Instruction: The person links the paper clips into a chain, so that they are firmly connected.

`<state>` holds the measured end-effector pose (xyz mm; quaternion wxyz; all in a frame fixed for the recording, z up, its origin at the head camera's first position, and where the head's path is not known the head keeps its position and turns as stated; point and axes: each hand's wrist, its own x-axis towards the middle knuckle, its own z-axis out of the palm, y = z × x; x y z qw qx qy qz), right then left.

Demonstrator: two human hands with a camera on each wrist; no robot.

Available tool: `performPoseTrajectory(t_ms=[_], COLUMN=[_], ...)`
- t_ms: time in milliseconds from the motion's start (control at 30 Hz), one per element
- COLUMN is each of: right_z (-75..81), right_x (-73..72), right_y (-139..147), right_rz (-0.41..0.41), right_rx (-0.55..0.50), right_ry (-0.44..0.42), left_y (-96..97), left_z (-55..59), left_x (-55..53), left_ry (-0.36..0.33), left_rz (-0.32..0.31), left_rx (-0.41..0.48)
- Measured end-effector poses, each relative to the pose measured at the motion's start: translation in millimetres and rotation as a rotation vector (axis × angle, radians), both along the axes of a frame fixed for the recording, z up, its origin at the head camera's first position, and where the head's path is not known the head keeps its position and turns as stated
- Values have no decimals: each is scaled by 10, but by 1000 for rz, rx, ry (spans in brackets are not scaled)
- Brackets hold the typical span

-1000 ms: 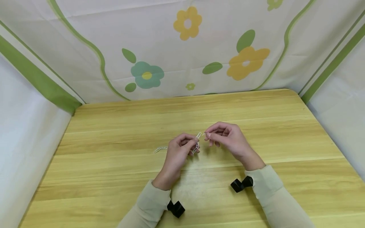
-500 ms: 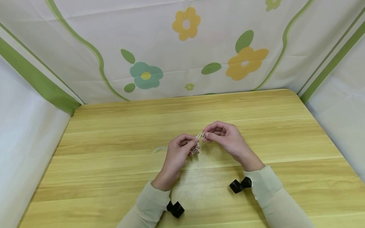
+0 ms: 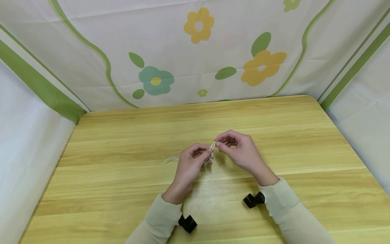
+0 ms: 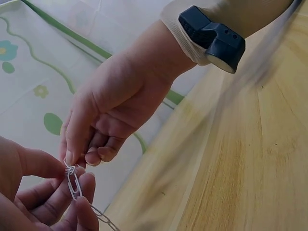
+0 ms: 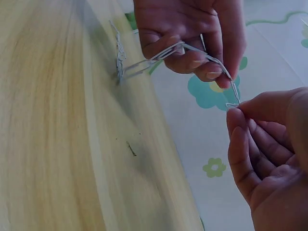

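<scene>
A chain of white paper clips runs through my left hand, which pinches it between thumb and fingers. One end of the chain lies on the table left of that hand in the head view. My right hand pinches another white paper clip between thumb and index finger. This clip meets the chain's upper end clip, just above the left fingertips. In the left wrist view the two clips overlap at the right fingertips. Whether they are hooked together is too small to tell.
The wooden table lies under both hands. White fabric with flowers and green stripes stands behind and at both sides. Black wrist cameras sit on both sleeves. A small dark speck is on the table in the right wrist view.
My right hand has moved slightly left, bringing its paper clip from apart to meeting the chain's end clip. That clip turned from edge-on to broadside. The left hand has stayed nearly still.
</scene>
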<state>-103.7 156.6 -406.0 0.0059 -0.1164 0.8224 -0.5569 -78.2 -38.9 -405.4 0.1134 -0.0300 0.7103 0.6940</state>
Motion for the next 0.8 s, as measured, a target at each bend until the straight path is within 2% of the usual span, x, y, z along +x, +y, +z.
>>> performPoseTrajectory(t_ms=[133, 367, 633, 800], right_z=[-8, -8, 47, 68], right_x=[0, -27, -42, -45], right_y=[-8, 38, 175, 188], right_rz=[13, 66, 50, 64], right_rx=[48, 64, -19, -76], right_ry=[41, 39, -66, -117], left_y=[-9, -28, -36, -43], left_z=[-2, 12, 18, 18], left_x=[-10, -25, -38, -30], left_ry=[-20, -33, -39, -15], left_rz=[18, 48, 53, 10], left_rx=[20, 52, 24, -15])
